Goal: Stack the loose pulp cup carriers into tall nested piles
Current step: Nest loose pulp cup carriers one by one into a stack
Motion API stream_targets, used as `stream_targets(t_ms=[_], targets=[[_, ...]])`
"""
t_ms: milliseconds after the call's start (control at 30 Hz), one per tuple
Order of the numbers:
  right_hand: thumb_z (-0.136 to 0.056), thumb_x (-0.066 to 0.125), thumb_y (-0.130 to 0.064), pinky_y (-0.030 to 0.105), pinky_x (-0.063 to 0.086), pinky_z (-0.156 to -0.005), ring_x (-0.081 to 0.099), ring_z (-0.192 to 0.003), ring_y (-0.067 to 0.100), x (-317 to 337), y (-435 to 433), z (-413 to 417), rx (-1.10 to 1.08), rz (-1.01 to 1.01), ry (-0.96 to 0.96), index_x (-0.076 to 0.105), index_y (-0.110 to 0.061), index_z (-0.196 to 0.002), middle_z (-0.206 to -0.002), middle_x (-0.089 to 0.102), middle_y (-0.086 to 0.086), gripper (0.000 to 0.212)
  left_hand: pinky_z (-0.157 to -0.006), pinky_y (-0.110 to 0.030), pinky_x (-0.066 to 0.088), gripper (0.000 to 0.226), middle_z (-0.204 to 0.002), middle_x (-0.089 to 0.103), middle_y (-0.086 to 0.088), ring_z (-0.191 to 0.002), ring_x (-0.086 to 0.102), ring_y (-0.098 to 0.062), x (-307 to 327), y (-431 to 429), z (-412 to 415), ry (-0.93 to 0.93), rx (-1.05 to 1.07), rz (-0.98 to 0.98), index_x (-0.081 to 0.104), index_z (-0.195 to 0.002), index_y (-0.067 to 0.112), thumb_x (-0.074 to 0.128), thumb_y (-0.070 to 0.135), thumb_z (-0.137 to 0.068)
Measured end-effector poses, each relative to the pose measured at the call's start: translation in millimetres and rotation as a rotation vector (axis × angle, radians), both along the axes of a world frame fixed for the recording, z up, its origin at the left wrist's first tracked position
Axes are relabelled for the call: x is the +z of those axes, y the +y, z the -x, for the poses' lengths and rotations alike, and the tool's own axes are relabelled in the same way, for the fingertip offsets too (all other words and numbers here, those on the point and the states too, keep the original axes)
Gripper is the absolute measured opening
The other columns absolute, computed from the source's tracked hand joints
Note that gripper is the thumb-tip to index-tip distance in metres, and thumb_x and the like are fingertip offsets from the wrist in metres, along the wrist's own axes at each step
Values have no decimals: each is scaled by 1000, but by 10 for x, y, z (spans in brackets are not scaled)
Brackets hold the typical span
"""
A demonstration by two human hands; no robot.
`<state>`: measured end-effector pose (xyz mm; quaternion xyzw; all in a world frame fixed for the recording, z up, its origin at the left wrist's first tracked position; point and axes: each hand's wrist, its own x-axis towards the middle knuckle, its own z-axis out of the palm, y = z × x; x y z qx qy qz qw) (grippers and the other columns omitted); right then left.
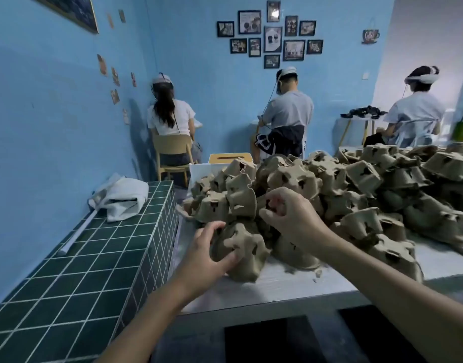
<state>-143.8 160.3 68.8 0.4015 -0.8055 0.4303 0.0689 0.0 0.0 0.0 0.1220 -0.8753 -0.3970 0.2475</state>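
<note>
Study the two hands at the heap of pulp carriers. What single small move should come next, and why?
Probably close the right hand on one piece from the heap and nest it onto the near carrier that the left hand grips. The right hand curls over the heap, its grasp unclear, and no tall pile shows yet.

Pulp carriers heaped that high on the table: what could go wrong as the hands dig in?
1. The heap is loose and jumbled. Pulling a piece out where the right hand reaches could tumble its neighbours, perhaps off the table.
2. The carrier held by the left hand lies near the table's front edge and might slide off if released.
3. Pulp crumbs suggest the carriers tear, so a hard tug may rip one.
</note>
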Motion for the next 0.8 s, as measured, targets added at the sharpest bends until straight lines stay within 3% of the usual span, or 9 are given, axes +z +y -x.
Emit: stream_targets(t_ms=[100, 200, 300, 400, 500, 600, 667, 733, 800], targets=[[-85, 73, -33, 20, 42, -70, 59, -85, 13, -31, -124, 20, -56, 62, -79, 65, -13, -112, -95, 64, -2, 34, -90, -19, 49, 65, -121, 59, 10, -113, 57, -5, -109, 47, 50, 24, 49, -197, 45, -127, 34, 69, 64, -74], [-87, 73, -33, 19, 42, -66, 55, -77, 9, -47, -256, 19, -47, 92, -141, 67, -12, -114, -85, 63, -3, 35, -92, -33, 55, 72, -118, 65, 10, -108, 65, -9, -188, 58, 64, 21, 66, -293, 49, -121, 37, 72, 76, -66], [-89, 71, -30, 21, 43, -64, 53, -74, 11, -68, -343, 46, -69, 117, -164, 70, -10, -110, -80, 60, -3, 29, -81, -23, 56, 47, -108, 69, 3, -97, 68, -10, -199, 54, 55, 96, 74, -360, 57, -114, 30, 81, 43, -76], [-90, 69, -26, 14, 38, -55, 49, -66, 5, -95, -419, 93, -88, 153, -214, 73, -11, -103, -68, 55, -9, 20, -73, -20, 53, 30, -93, 71, 0, -84, 65, -11, -218, 31, 26, 152, 58, -358, 65, -106, 25, 79, 11, -84], [-91, 69, -23, 10, 34, -48, 43, -56, 3, -115, -440, 117, -69, 176, -258, 73, -15, -94, -60, 50, -11, 9, -73, -24, 53, 30, -84, 71, 3, -81, 63, -15, -235, 4, -48, 194, 17, -406, 69, -105, 20, 78, 3, -83], [-91, 69, -22, 19, 35, -52, 41, -53, 6, -122, -396, 116, -33, 209, -251, 71, -17, -85, -58, 50, -10, 8, -71, -25, 56, 42, -92, 74, -4, -80, 66, -18, -179, 37, -160, 258, -31, -409, 64, -112, 18, 72, -11, -83], [-91, 69, -21, 26, 39, -52, 44, -53, 10, -107, -318, 101, -7, 241, -243, 71, -15, -85, -60, 53, -8, 8, -60, -25, 54, 56, -92, 74, -10, -73, 67, -16, -128, 47, -246, 268, -56, -429, 54, -126, 23, 68, -12, -85], [-92, 67, -17, 30, 46, -48, 50, -51, 15, -67, -214, 56, 24, 274, -238, 70, -15, -86, -63, 58, -3, 7, -57, -27, 52, 62, -93, 74, -8, -69, 65, -14, -76, 39, -331, 262, -36, -374, 50, -132, 29, 68, -10, -86], [-94, 65, -13, 34, 53, -47, 56, -50, 17, -26, -115, -10, 63, 325, -264, 68, -14, -87, -70, 62, 2, 7, -61, -27, 54, 55, -96, 75, 0, -72, 65, -10, -33, 21, -404, 252, -1, -244, 58, -124, 31, 69, -7, -87]])
